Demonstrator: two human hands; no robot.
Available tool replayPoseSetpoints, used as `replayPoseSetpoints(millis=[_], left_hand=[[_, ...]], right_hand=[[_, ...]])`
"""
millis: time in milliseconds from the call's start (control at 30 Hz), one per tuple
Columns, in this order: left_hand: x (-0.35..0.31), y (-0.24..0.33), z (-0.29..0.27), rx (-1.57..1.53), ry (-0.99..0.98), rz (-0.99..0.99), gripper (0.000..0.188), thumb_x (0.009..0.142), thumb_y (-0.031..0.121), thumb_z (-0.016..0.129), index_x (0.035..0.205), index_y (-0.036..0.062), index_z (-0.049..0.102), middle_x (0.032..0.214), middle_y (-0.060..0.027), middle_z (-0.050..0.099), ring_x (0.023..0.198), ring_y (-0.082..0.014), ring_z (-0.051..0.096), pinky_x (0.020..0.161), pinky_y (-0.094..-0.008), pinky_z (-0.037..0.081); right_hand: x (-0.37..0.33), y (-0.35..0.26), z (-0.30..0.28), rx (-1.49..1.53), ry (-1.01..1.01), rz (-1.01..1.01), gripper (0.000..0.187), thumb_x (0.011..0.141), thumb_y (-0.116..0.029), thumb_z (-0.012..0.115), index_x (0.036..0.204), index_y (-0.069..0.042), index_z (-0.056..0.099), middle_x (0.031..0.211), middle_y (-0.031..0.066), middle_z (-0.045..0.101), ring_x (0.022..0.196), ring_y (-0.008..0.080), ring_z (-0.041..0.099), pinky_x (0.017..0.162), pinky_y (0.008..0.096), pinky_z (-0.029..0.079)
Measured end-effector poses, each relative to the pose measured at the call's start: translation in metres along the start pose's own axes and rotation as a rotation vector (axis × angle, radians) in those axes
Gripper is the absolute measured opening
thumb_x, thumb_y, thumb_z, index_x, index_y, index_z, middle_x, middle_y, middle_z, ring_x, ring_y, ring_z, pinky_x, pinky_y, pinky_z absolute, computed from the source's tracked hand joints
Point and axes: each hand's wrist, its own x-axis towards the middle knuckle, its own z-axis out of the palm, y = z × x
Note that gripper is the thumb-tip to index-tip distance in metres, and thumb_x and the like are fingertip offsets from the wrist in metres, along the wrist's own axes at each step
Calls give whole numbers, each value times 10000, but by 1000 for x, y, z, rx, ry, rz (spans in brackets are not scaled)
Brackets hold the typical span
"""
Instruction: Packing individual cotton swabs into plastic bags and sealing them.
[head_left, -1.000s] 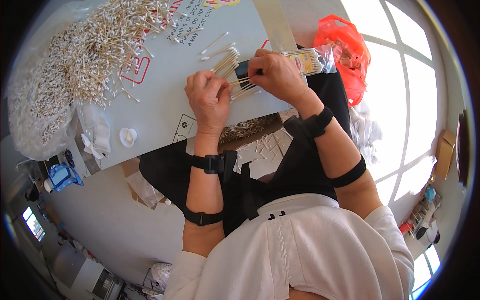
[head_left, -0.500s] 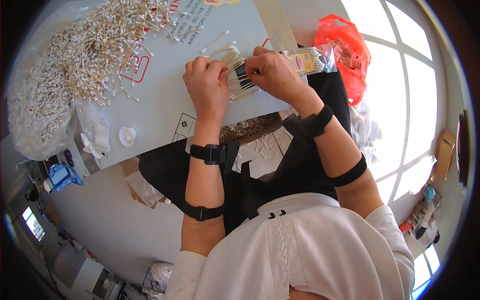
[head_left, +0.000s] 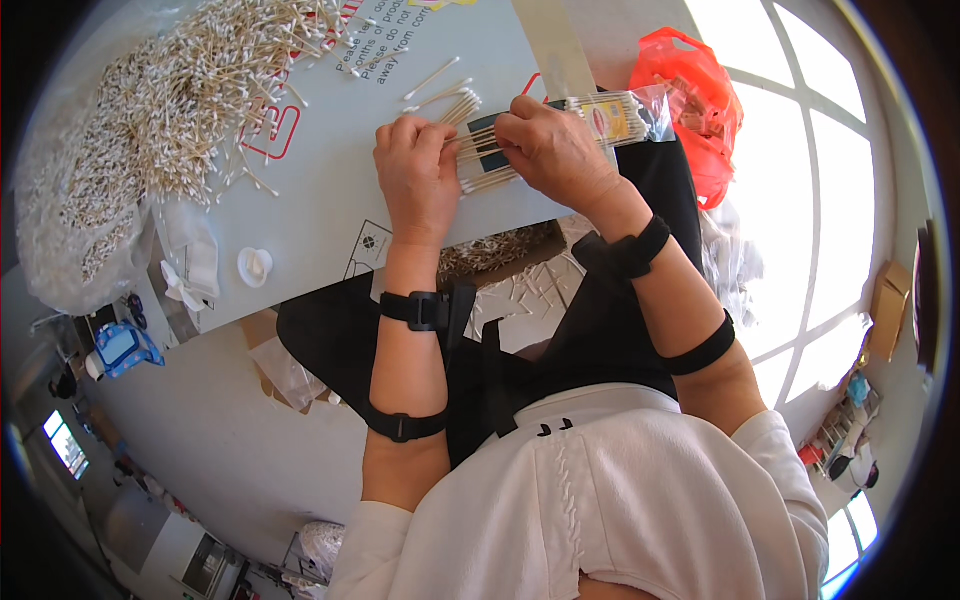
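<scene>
Cotton swabs (head_left: 477, 147) span the gap between my two hands, lying across a small dark strip (head_left: 488, 157) on the board. My left hand (head_left: 415, 180) is closed, its fingertips pinching the near-left ends of these swabs. Curled around their other ends is my right hand (head_left: 555, 152), which hides part of them. Beyond its knuckles lies a clear plastic packet of cotton swabs (head_left: 610, 120) with a yellow label. A few loose swabs (head_left: 432, 78) rest on the board above my left hand, and others lie just below the held ones.
A large heap of cotton swabs (head_left: 170, 120) spills from a clear bag on the left of the grey board (head_left: 320, 200). A small white round cap (head_left: 255, 267) lies near its front edge. Under the edge is a box of swabs (head_left: 505, 252). A red plastic bag (head_left: 690, 120) stands at the right.
My left hand has shifted slightly right and down. More of the dark strip and of the swabs between my hands now shows. My right hand has barely moved.
</scene>
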Motion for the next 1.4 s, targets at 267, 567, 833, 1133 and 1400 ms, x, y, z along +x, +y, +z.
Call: replayPoseSetpoints(millis=[267,567,833,1133,1400], left_hand=[[-21,4,-8,63,85,-2,314,778,35,692,1087,82,669,1103,-70,588,1089,-291,521,922,-444,412],[-44,12,-7,275,-242,-20,739,965,427,531,1534,53,244,1596,-181,219,1487,-361,167,1182,-529,150],[-27,18,8,-855,254,-363,667,1047,415,394,1517,-24,216,1582,-207,220,1470,-297,226,1201,-424,174],[4,12,19,-1071,316,-371,682,1046,426,394,1497,-54,217,1551,-205,257,1441,-301,273,1188,-427,213],[11,13,22,-1151,331,-398,794,1017,534,387,1507,-54,176,1520,-284,252,1457,-290,229,1194,-414,187]], right_hand=[[-2,-1,-3,-61,32,-105,23,786,-55,607,779,-38,593,819,117,580,723,327,641,645,427,527],[-15,-16,1,427,224,237,179,895,-62,620,1070,-26,629,1092,118,581,970,243,623,838,339,511],[-18,-27,43,873,529,311,386,1022,-182,514,1357,7,481,1420,150,458,1292,221,456,1060,309,381],[-4,-20,47,921,508,290,351,1020,-156,511,1323,22,510,1379,149,510,1232,231,513,1022,305,413],[24,7,38,878,393,261,380,1045,-166,465,1360,45,489,1356,128,541,1259,198,517,1094,301,395]])
